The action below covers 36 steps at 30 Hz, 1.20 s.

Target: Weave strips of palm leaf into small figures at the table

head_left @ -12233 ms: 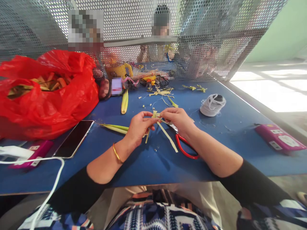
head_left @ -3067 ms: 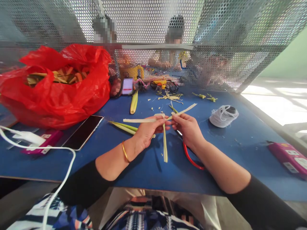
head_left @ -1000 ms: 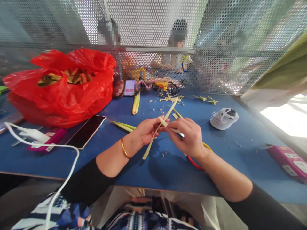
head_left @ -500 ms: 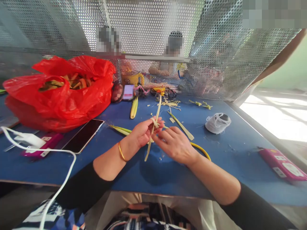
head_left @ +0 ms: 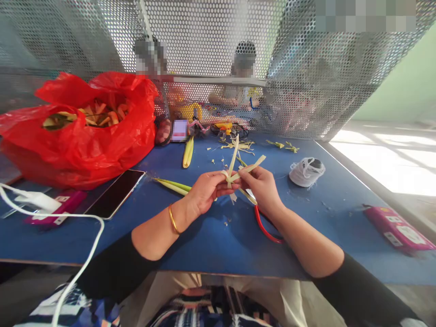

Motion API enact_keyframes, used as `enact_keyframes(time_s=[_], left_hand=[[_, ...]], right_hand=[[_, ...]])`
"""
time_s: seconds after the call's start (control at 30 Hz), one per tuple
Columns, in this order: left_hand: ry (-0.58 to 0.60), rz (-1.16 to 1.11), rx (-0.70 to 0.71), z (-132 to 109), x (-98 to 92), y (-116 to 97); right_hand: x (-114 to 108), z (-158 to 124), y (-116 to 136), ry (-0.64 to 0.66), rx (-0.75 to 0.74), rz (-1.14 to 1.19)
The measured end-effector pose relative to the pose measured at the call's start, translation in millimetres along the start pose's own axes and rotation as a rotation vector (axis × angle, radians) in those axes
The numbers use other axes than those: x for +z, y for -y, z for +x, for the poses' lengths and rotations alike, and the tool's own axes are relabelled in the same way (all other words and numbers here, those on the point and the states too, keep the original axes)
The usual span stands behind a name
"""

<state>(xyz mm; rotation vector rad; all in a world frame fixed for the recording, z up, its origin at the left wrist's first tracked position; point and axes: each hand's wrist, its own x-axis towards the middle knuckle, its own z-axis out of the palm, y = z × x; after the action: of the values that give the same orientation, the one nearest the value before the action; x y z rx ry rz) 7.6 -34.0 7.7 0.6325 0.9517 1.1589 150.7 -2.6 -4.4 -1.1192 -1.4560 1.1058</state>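
Note:
My left hand [head_left: 207, 190] pinches a small crossing of pale husk strips [head_left: 233, 178] between thumb and fingers. One strip sticks up from the fold, and another slants up to the right. My right hand [head_left: 264, 188], thumb against forefinger, grips the slanting strip close to the fold. Both hands are just above the blue table. Beneath the right hand, what look like scissors show a red handle [head_left: 264, 229] and part of a blade; the rest is hidden. A green-and-pale husk [head_left: 175, 186] lies partly behind my left wrist.
On the left stand a red plastic bag [head_left: 112, 150] of husk pieces and a dark phone [head_left: 116, 194]. A white thread spool [head_left: 304, 172] and a pink box [head_left: 400, 229] are on the right. Behind the table rises a perforated metal screen [head_left: 211, 41], with people beyond it.
My right hand has turned and moved slightly right and up, and now pinches a strip that slants right. The strip that hung below my left hand no longer shows there. A red handle has come into view.

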Motion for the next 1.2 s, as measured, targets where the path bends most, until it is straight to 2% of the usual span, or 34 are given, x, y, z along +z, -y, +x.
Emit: enact_keyframes(time_s=[0.03,0.1,0.3,0.4,0.5,0.57,0.67,0.8,0.87,0.97,1.03,1.1,1.2], left_hand=[[0.008,0.003,0.009,0.3,-0.2,0.2],[0.027,-0.003,0.022,1.3,-1.4,0.6],[0.067,0.018,0.063,1.8,-2.9,4.0],[-0.001,0.088,0.117,2.1,-1.5,6.1],[-0.097,0.085,0.155,3.5,-1.4,4.3],[-0.162,0.076,0.192,4.7,-2.7,1.3],[-0.239,0.082,0.225,6.8,-6.0,-2.2],[-0.232,0.125,0.216,8.6,-8.6,-0.2],[-0.213,0.145,0.22,8.1,-7.7,2.5],[-0.148,0.202,0.223,5.2,-4.2,6.1],[-0.091,0.249,0.218,2.7,-1.9,7.7],[-0.039,0.286,0.208,0.4,-0.4,8.5],[0.031,0.307,0.187,-1.0,-0.3,8.9]], right_hand=[[1.5,1.1,-0.7,0.044,0.081,0.059],[4.4,1.0,-1.5,0.073,0.145,0.121],[7.5,-3.6,2.2,0.049,0.152,0.133],[7.7,-4.6,5.5,0.093,0.211,0.124],[5.0,-6.3,9.1,0.161,0.234,-0.003],[0.6,-7.9,12.2,0.243,0.158,-0.108],[-8.1,-8.9,18.2,0.41,-0.085,-0.215],[-17.2,-7.8,24.0,0.57,-0.412,-0.383],[-18.7,-7.1,24.0,0.536,-0.55,-0.498],[-18.1,-5.7,21.2,0.276,-0.8,-0.688],[-17.1,-3.9,18.2,0.126,-0.904,-0.759],[-16.5,-1.9,14.8,0.08,-0.9,-0.774],[-16.1,-0.3,10.6,0.059,-0.742,-0.777]])
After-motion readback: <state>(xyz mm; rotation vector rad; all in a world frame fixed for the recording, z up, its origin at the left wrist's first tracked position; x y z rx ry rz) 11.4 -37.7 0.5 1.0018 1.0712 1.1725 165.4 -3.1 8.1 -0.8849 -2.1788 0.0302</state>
